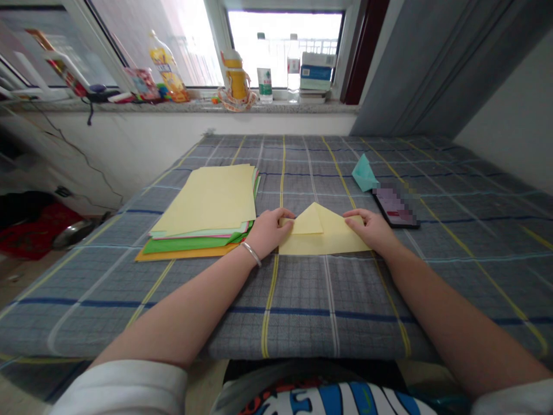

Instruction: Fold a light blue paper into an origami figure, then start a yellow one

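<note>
Pale yellow folded paper lying on checked bed sheet, long axis running crosswise between both hands; fingers of left hand and of right hand resting on its two ends, pressing down, not clenched.

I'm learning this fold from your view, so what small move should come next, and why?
I'd probably press the triangular flap flat and firm its crease. The left hand and right hand already sit at either end of the pale yellow paper, and the flap looks slightly raised from the layer beneath, on a soft-looking plaid cover.
</note>
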{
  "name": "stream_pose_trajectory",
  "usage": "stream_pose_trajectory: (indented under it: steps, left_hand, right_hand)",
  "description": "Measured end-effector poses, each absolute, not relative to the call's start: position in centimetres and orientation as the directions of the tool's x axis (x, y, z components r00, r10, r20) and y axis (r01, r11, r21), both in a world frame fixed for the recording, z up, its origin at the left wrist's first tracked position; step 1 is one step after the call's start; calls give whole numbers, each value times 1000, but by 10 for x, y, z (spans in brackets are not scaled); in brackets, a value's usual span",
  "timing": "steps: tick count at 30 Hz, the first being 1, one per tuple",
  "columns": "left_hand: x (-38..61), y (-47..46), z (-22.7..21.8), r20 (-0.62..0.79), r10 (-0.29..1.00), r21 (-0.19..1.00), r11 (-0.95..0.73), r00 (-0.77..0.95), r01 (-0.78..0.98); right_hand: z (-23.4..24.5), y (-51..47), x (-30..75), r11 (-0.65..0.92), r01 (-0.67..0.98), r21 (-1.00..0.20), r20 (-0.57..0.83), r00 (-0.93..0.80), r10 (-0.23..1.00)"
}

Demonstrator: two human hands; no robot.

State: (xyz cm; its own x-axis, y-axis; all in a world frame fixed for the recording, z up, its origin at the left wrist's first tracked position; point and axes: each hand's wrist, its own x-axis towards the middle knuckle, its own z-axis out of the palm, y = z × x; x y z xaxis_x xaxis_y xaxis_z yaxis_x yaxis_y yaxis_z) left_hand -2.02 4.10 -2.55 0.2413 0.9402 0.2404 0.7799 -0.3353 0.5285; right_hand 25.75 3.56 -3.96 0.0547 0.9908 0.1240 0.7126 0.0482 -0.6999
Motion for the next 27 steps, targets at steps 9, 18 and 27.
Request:
stream_pose_trajectory:
  steps: [9,18,27]
  left_hand:
    - [-23,44,-27,251,892,301,-441,376,845]
    - [-22,41,-29,287,855,170,-489,431,856]
    - [-16,36,-35,325,504,4,-847,800,532]
  right_hand:
    - [-38,34,256,112,818,-565,133,-43,990]
    - [-41,33,256,245,848,-470,206,-165,965]
    - [-37,23,235,641,683,-350,361,-533,765]
